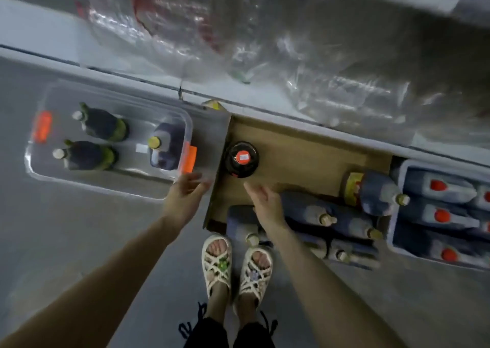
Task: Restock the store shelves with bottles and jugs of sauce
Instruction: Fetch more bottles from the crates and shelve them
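L grip (185, 191) & R grip (265, 202) open, empty, spread just near of upright jug (241, 158) in box (305, 149); prob. set for two-handed lift.

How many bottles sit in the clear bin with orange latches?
3: a farther white-capped bottle and a nearer white-capped bottle at left, a yellow-capped bottle at right. None seems hidden.

Nothing is showing clearly enough to read. A white sticker (244, 157) is sitting on the red cap (240, 154) of the dark jug (233, 166) near the cardboard box's (305, 149) left edge, its print blurring out; a lying bottle's (379, 192) yellow label (351, 188) is blurring too.
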### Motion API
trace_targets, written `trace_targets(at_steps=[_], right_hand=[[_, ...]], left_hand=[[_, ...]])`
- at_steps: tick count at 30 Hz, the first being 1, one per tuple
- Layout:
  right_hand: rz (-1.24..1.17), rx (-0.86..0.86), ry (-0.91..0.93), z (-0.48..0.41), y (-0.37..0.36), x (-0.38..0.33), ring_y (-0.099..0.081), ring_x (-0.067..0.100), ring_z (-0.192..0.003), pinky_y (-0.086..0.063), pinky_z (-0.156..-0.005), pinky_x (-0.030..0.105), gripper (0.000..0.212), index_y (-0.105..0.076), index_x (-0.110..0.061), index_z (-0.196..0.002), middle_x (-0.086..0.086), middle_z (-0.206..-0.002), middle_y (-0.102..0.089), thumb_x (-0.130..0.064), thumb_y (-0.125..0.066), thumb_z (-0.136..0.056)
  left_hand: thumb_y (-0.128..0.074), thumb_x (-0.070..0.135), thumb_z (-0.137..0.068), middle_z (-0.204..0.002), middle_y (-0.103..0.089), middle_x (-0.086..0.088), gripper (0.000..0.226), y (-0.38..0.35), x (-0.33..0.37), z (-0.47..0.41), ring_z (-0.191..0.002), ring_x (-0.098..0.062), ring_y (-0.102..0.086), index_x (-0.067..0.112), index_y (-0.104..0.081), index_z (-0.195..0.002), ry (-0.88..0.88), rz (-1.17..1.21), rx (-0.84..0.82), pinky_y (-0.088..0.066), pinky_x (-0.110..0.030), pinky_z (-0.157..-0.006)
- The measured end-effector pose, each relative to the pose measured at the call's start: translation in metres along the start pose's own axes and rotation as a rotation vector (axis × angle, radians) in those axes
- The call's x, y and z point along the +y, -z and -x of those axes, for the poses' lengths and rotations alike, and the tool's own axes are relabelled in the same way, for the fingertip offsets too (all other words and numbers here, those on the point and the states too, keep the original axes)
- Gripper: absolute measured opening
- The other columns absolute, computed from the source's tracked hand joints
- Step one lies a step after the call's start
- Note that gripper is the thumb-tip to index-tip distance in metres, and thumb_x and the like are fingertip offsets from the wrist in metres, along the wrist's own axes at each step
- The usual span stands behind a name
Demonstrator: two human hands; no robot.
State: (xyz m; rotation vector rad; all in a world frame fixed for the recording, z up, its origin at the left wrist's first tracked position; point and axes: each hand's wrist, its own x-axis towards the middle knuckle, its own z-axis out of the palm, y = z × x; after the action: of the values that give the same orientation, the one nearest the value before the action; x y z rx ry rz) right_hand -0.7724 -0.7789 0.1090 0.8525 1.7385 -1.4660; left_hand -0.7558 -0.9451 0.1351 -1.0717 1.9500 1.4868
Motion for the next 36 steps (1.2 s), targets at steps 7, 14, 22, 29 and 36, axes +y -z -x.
trace_targets(at_steps=[7,14,22,29,36], right_hand=[[-0.005,0.068,-0.046,-0.08,-0.042,0.036,-0.054,0.011,-0.095,-0.037,-0.087,0.027,0.016,-0.062,-0.023,-0.086,-0.012,-0.085,-0.059,-0.037,-0.062,-0.092],[-0.107,0.073,-0.179,-0.108,-0.062,0.048,-0.044,0.022,-0.131,-0.032,-0.112,0.037,0.067,-0.043,-0.028,-0.141,-0.005,-0.141,-0.045,-0.062,-0.057,-0.085],[-0.343,0.088,-0.123,-0.116,-0.061,0.041,-0.044,0.019,-0.13,-0.03,-0.115,0.044,0.05,-0.054,-0.025,-0.122,-0.001,-0.133,-0.054,-0.051,-0.068,-0.082],[-0.181,0.073,-0.032,-0.097,-0.031,0.022,-0.058,0.017,-0.108,-0.043,-0.105,0.04,0.022,-0.059,-0.028,-0.09,-0.006,-0.103,-0.065,-0.047,-0.069,-0.083],[-0.084,0.085,0.08,-0.004,0.011,-0.031,-0.059,0.004,-0.084,-0.041,-0.065,0.017,0.023,-0.06,-0.023,-0.083,-0.011,-0.087,-0.064,-0.044,-0.067,-0.086]], left_hand=[[-0.061,0.023,-0.092,-0.108,-0.062,-0.008,0.038,-0.016,-0.048,-0.061,-0.102,-0.018,-0.06,0.009,-0.053,-0.126,0.032,0.025,-0.023,-0.047,-0.035,-0.096],[-0.059,0.032,-0.093,-0.102,-0.063,0.0,0.038,-0.012,-0.064,-0.094,-0.098,-0.013,-0.061,0.015,-0.053,-0.125,0.015,0.004,-0.037,-0.049,-0.031,-0.088],[-0.058,0.035,-0.093,-0.099,-0.063,0.005,0.038,-0.009,-0.056,-0.102,-0.099,-0.01,-0.062,0.015,-0.053,-0.125,-0.031,-0.029,-0.044,-0.05,-0.026,-0.087],[-0.058,0.038,-0.092,-0.105,-0.062,0.003,0.035,-0.003,-0.031,-0.081,-0.104,-0.016,-0.061,0.019,-0.052,-0.121,-0.071,-0.022,-0.082,-0.05,-0.032,-0.091],[-0.059,0.035,-0.092,-0.106,-0.059,0.005,0.04,-0.004,0.023,-0.014,-0.098,-0.005,-0.057,0.016,-0.051,-0.126,-0.171,-0.064,-0.206,-0.046,-0.017,-0.073]])
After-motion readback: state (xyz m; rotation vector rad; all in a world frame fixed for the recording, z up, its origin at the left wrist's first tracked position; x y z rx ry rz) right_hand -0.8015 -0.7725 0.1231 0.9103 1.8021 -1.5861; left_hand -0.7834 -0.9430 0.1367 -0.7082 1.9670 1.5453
